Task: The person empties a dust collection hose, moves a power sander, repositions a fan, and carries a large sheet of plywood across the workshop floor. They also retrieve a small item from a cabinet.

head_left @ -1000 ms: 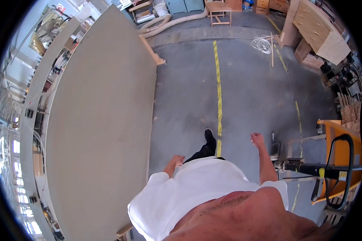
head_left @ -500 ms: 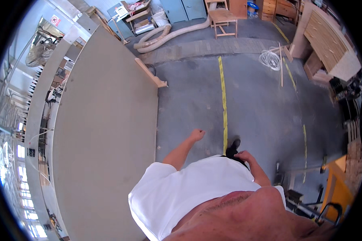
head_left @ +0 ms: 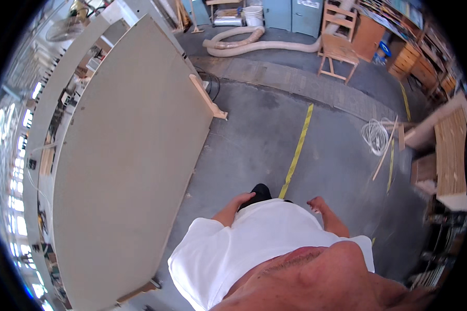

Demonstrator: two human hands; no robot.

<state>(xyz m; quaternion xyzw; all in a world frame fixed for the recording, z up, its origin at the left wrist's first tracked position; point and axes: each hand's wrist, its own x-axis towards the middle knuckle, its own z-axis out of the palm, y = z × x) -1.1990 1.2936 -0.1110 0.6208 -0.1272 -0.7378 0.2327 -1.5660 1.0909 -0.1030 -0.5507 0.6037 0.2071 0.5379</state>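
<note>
My left hand (head_left: 244,198) hangs low in front of my body, next to my dark shoe (head_left: 261,193). Its fingers are loosely curled, and I see nothing in them. On the other side of my white shirt (head_left: 275,228), my right hand (head_left: 317,203) swings out over the grey floor with its fingers curled in and nothing visible in them. Neither hand touches any object. To the left stands a large flat beige panel or tabletop (head_left: 124,155), with a light wooden bar (head_left: 207,96) along its far right edge.
Yellow tape (head_left: 298,150) runs along the floor ahead. A coil of white cable (head_left: 374,136) and thin wood strips lie to its right, beside a stack of wooden boards (head_left: 450,155). Farther off are a wooden chair (head_left: 339,44), a flexible hose (head_left: 264,47) and blue cabinets (head_left: 306,18).
I have stepped forward and my view has turned left. My left hand has swung back toward my body, while my right hand has swung outward. A different foot shows in front.
</note>
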